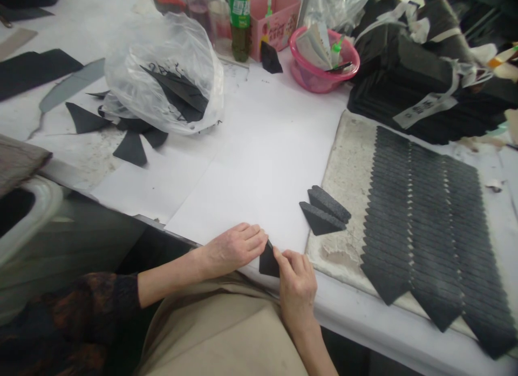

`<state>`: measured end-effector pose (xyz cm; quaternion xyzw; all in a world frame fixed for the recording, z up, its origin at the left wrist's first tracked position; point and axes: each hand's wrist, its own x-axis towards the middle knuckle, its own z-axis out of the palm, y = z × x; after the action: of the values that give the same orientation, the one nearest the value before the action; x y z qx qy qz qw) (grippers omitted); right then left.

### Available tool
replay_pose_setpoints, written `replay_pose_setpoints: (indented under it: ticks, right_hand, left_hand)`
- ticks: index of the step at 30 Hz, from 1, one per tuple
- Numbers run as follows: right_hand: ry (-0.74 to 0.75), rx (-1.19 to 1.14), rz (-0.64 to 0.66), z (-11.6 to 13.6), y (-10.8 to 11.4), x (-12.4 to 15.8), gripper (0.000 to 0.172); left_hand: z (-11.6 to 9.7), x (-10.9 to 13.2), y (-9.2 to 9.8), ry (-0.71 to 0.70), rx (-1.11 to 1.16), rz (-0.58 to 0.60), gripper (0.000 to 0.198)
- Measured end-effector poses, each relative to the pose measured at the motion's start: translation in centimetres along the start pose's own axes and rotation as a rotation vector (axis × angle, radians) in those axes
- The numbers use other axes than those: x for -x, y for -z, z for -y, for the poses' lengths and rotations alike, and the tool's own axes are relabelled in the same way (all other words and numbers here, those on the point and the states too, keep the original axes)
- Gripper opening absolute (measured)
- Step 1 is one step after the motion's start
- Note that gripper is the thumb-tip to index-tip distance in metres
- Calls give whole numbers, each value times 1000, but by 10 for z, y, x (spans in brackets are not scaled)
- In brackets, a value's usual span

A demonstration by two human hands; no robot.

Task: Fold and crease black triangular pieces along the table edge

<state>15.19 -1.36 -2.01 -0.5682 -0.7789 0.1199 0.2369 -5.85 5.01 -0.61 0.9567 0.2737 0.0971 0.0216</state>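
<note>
At the table's near edge my left hand (234, 247) and my right hand (295, 281) pinch a small black triangular piece (267, 261) between their fingertips. Both hands are closed on it. Two stacks of the same black triangles (324, 210) lie just to the right, at the edge of a grey board (348, 171). Several rows of overlapped black triangles (429, 225) cover that board. White paper (259, 165) lies under my hands.
A clear plastic bag (165, 74) with black pieces sits at the back left, loose black triangles (131, 148) beside it. Behind stand a green bottle (240, 22), a pink box (275, 20) and a pink bowl (319, 68). Black bundles (424, 79) are piled at the back right.
</note>
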Motion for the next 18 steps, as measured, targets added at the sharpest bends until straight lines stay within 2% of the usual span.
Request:
replay_pose_setpoints:
  ticks: [8,18]
  right_hand:
    - [28,27,7,-4,2,5,28]
    - [52,106,36,0,2,6,31]
  left_hand:
    - [-5,1,4,17,-22,-16,30]
    - [-13,0,8,39,-52,30,36]
